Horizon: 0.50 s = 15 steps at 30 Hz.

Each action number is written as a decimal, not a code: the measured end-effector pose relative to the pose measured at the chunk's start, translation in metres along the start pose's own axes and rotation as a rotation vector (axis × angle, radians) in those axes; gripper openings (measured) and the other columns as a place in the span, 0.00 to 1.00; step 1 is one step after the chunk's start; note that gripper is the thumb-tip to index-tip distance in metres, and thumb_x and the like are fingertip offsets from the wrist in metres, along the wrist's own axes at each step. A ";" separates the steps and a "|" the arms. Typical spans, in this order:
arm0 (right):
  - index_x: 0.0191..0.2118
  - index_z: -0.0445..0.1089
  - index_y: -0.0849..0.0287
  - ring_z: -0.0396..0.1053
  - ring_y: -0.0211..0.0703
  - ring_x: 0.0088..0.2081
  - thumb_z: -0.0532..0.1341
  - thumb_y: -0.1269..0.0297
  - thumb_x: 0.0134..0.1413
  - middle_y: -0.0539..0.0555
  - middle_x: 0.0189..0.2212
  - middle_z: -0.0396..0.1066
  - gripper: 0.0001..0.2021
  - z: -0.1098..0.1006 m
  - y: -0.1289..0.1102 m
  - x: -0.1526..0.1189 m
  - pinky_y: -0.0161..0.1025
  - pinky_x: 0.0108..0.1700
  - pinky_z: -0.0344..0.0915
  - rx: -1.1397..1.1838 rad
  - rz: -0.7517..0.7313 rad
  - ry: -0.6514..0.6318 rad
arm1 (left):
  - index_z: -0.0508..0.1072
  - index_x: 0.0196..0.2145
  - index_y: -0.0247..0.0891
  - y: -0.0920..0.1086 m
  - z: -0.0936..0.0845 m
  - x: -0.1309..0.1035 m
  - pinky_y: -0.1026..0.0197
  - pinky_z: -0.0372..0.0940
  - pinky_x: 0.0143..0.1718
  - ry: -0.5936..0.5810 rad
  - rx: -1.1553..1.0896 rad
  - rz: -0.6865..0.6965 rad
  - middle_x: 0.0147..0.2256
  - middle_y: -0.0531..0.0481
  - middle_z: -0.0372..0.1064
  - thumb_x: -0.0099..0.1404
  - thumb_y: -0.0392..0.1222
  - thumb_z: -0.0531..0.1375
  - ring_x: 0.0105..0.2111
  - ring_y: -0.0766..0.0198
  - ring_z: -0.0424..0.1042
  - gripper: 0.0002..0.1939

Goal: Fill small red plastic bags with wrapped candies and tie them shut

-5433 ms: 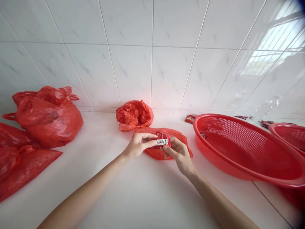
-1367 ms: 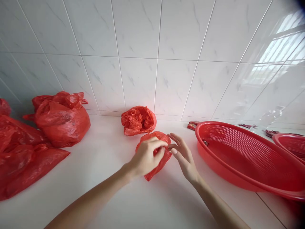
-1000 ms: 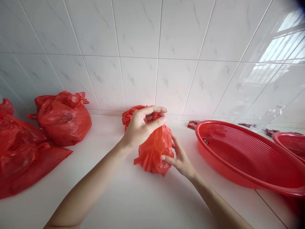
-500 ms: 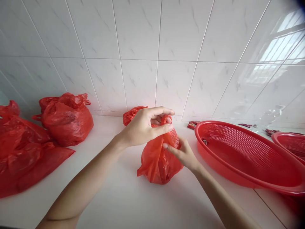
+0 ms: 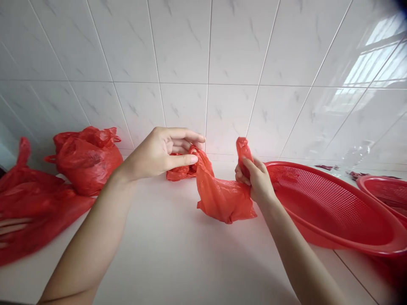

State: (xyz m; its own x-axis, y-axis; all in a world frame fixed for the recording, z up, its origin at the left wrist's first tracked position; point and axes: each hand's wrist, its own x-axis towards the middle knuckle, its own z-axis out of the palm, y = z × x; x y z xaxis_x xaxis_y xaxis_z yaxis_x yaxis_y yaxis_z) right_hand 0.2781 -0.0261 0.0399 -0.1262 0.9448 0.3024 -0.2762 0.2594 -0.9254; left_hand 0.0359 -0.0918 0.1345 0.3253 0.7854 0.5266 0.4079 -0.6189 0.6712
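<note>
A red plastic bag [image 5: 224, 199] hangs slack between my two hands, just over the white counter. My left hand [image 5: 168, 150] pinches one upper end of it between thumb and fingers. Wrapped round the other end is my right hand [image 5: 256, 176], a twisted handle sticking up above the fist. Behind my left fingertips a second crumpled red bag [image 5: 178, 173] lies against the wall, partly hidden.
Right of my hands stands a large red plastic basket [image 5: 327, 207], with another red basket [image 5: 386, 190] beyond it. On the left sit a full red bag [image 5: 90, 163] and a larger red bag [image 5: 41, 199]. Another person's hand [image 5: 12, 228] touches the larger one.
My hands have moved apart, the left one to the left. The bag between them has gone from upright and puffed out to stretched sideways. Another person's hand has appeared at the far left.
</note>
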 end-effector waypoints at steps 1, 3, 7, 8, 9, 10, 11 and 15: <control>0.29 0.60 0.56 0.46 0.29 0.17 0.61 0.57 0.57 0.43 0.16 0.59 0.12 0.003 0.001 0.000 0.31 0.19 0.46 -0.052 -0.019 0.010 | 0.78 0.46 0.42 0.001 0.002 0.001 0.55 0.70 0.48 -0.038 -0.026 0.029 0.44 0.48 0.76 0.57 0.36 0.67 0.46 0.56 0.75 0.17; 0.34 0.65 0.55 0.48 0.30 0.17 0.62 0.58 0.56 0.42 0.15 0.58 0.07 0.009 0.003 -0.002 0.31 0.19 0.44 -0.188 -0.044 -0.002 | 0.78 0.45 0.41 0.003 0.008 0.004 0.55 0.71 0.47 -0.138 -0.083 0.081 0.42 0.47 0.76 0.59 0.35 0.66 0.45 0.56 0.75 0.15; 0.37 0.69 0.57 0.51 0.31 0.19 0.60 0.63 0.56 0.43 0.17 0.56 0.04 0.019 0.001 -0.010 0.31 0.22 0.46 -0.266 -0.037 -0.238 | 0.78 0.45 0.37 0.000 0.027 0.015 0.55 0.72 0.44 -0.238 -0.140 0.135 0.43 0.43 0.75 0.61 0.34 0.63 0.45 0.56 0.74 0.13; 0.34 0.69 0.58 0.50 0.30 0.20 0.58 0.64 0.56 0.43 0.18 0.56 0.04 0.020 0.000 -0.012 0.31 0.23 0.46 -0.225 -0.021 -0.312 | 0.78 0.45 0.37 -0.004 0.032 0.018 0.55 0.72 0.45 -0.216 -0.128 0.143 0.44 0.43 0.75 0.61 0.34 0.62 0.45 0.56 0.74 0.13; 0.32 0.68 0.59 0.49 0.30 0.20 0.57 0.65 0.57 0.44 0.19 0.56 0.05 0.019 -0.002 -0.013 0.32 0.23 0.46 -0.173 0.001 -0.378 | 0.78 0.46 0.37 -0.008 0.036 0.022 0.55 0.72 0.46 -0.186 -0.109 0.149 0.45 0.43 0.74 0.62 0.34 0.62 0.45 0.57 0.74 0.14; 0.30 0.67 0.59 0.48 0.30 0.20 0.55 0.65 0.57 0.45 0.19 0.56 0.07 0.019 -0.005 -0.015 0.33 0.23 0.45 -0.120 0.025 -0.440 | 0.78 0.46 0.37 -0.012 0.041 0.025 0.55 0.71 0.47 -0.149 -0.086 0.156 0.46 0.44 0.73 0.61 0.33 0.62 0.45 0.58 0.74 0.15; 0.28 0.65 0.60 0.47 0.30 0.20 0.54 0.65 0.57 0.45 0.19 0.56 0.09 0.017 -0.006 -0.015 0.34 0.23 0.44 -0.075 0.047 -0.496 | 0.77 0.46 0.37 -0.018 0.045 0.029 0.55 0.71 0.48 -0.112 -0.061 0.159 0.47 0.44 0.73 0.61 0.33 0.61 0.44 0.59 0.74 0.15; 0.24 0.60 0.59 0.45 0.31 0.20 0.56 0.60 0.59 0.46 0.18 0.56 0.15 0.013 -0.010 -0.016 0.36 0.24 0.40 -0.070 0.075 -0.595 | 0.78 0.44 0.36 -0.032 0.059 0.039 0.56 0.72 0.45 -0.004 0.033 0.129 0.47 0.44 0.73 0.60 0.32 0.60 0.41 0.61 0.74 0.14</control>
State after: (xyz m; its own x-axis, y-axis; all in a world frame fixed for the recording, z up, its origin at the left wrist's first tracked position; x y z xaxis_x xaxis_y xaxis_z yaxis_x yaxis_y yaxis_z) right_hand 0.2709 -0.0464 0.0474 -0.6601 0.6916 0.2932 -0.1853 0.2284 -0.9558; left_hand 0.0853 -0.0418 0.1029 0.3803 0.6991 0.6055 0.3898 -0.7148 0.5806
